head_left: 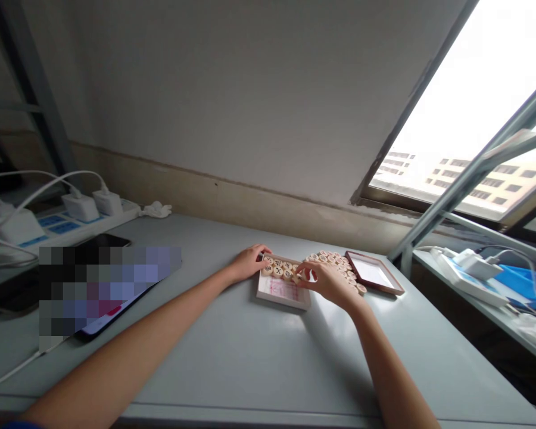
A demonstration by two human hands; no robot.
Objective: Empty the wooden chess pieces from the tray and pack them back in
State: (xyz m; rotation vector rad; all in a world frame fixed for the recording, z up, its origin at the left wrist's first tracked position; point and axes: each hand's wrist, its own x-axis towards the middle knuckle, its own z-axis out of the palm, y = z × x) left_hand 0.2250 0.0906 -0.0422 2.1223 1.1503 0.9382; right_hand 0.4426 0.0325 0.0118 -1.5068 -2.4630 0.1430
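A shallow wooden box (282, 300) lies on the desk, with two rows of round Chinese chess pieces (279, 270) along its far side and a red-printed sheet on its bare floor. My left hand (249, 263) grips the box's far left corner, fingers curled over the rim. Over the box's right side, my right hand (328, 283) pinches a chess piece at the end of the near row; the fingertips partly cover it. Beyond that hand, a cluster of loose chess pieces (335, 260) lies on the desk, some hidden behind the hand.
The dark-framed box lid (375, 273) lies right of the loose pieces. Leftward on the grey desk (232, 357) are a tablet-like screen (116, 298), partly blurred out, and a power strip (93, 223) with chargers. A metal bar (451, 205) rises at the right.
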